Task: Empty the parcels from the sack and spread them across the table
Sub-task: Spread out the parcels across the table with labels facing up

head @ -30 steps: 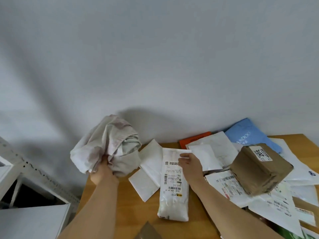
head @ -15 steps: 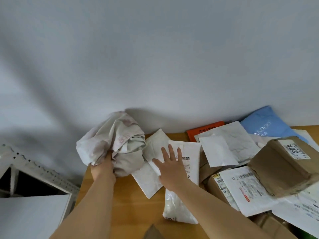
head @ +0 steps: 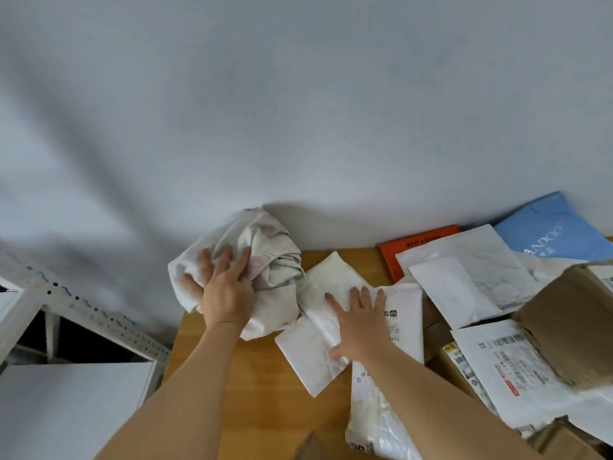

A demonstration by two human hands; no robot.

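The left hand (head: 225,293) lies spread on the sack (head: 262,260), fingers nearly straight and pressing the crumpled cloth down rather than clutching it. The sack sits bunched at the table's (head: 262,403) far left corner, against the wall. The right hand (head: 360,322) lies flat, fingers straight and fanned, pressing on white mailers (head: 318,340) just right of the sack; it holds nothing.

Right of the sack, the parcels lie out on the table: a labelled bag (head: 394,330) under the right hand, an orange packet (head: 414,250) and a blue bag (head: 557,234) along the wall, more white envelopes (head: 477,270), and a brown box (head: 570,320) farthest right.

The sack looks collapsed and emptied, so the tipping-out seems done. Spreading is what remains: the parcels right of the sack overlap in a heap, while bare wood near the sack stays unused.

Whether anything remains inside the sack's folds cannot be told. The box and the pile beyond it are cut off by the frame, and most labels are too blurred to read.
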